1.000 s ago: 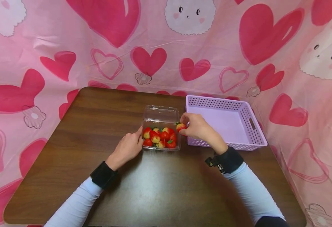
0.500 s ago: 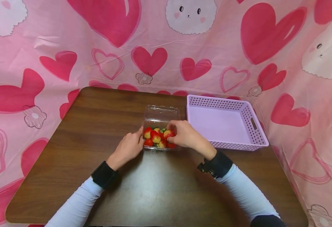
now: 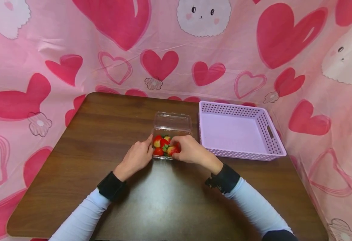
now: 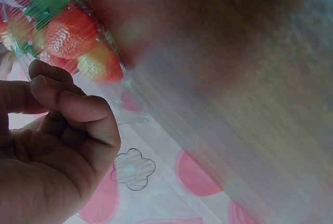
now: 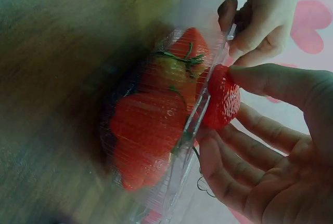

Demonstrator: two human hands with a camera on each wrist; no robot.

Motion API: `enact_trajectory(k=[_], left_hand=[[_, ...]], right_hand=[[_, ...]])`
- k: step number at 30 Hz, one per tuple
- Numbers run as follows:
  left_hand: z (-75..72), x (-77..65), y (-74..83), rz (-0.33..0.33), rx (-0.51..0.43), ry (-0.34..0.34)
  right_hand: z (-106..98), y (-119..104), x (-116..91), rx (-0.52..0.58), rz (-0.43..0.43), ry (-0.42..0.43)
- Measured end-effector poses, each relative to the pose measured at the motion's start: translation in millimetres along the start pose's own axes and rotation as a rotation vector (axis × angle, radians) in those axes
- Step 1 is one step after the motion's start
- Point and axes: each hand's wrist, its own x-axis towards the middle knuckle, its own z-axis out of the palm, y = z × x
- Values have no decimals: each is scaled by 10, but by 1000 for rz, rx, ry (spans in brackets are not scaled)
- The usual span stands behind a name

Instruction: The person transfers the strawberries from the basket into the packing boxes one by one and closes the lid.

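A clear plastic clamshell box (image 3: 172,124) with its lid tipped back stands on the table, holding several red and yellow strawberries (image 3: 157,140). My right hand (image 3: 189,149) reaches over its right half, and between thumb and fingertips it pinches a red strawberry (image 5: 223,98) right at the rim. Other strawberries (image 5: 148,125) show through the box wall in the right wrist view. At the box's left side, my left hand (image 3: 138,155) holds the rim between thumb and fingers. Its fingers (image 4: 83,104) are curled close to the box wall in the left wrist view.
A lilac perforated basket (image 3: 236,154) stands to the right of the box, close to it. Both sit on a brown wooden table (image 3: 118,113). A pink curtain (image 3: 163,33) with hearts hangs behind the table and along its sides.
My right hand has brought a strawberry from beside the basket leftward into the box, then shifted further left and toward the front. Strawberries inside have turned. The left hand has stayed put.
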Motion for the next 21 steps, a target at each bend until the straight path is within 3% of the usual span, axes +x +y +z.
enact_trajectory(k=[21], left_hand=[[-2, -7, 13, 3, 6, 2]], right_hand=[[94, 84, -41, 28, -25, 18]])
